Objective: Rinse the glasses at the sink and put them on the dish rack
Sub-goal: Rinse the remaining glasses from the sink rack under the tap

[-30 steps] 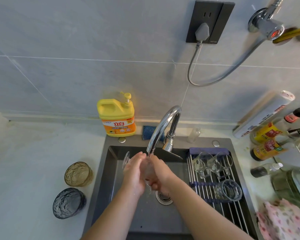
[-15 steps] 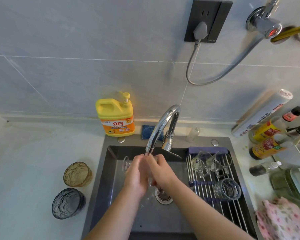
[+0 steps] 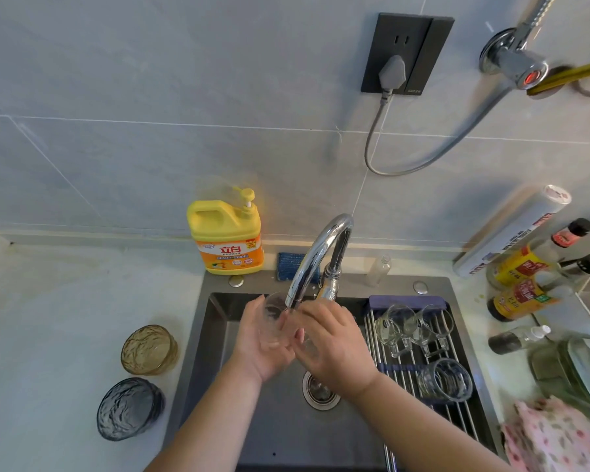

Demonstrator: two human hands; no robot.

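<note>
**Ask:** Glasses: how many are you counting?

**Me:** I am counting six. One clear glass (image 3: 275, 321) is sitting in my hands, over the sink (image 3: 218, 386), right under the end of the tap (image 3: 321, 253). Three more clear ones are lying on the dish rack (image 3: 464, 424). The left handled cup (image 3: 394, 323) and the right handled cup (image 3: 435, 321) are lying side by side at the back, and a round glass (image 3: 445, 379) is nearer me. Two coloured ones are standing on the counter (image 3: 48, 318) left of the sink: a brown glass (image 3: 149, 349) and a dark grey glass (image 3: 130, 408).

**Ask:** What are your fingers doing?

**Me:** My left hand (image 3: 259, 349) is cupping the clear glass from below, with its fingers curling round it. My right hand (image 3: 334, 342) is reaching across, with its fingers bending over the glass and touching it. Both hands are half closed.
</note>
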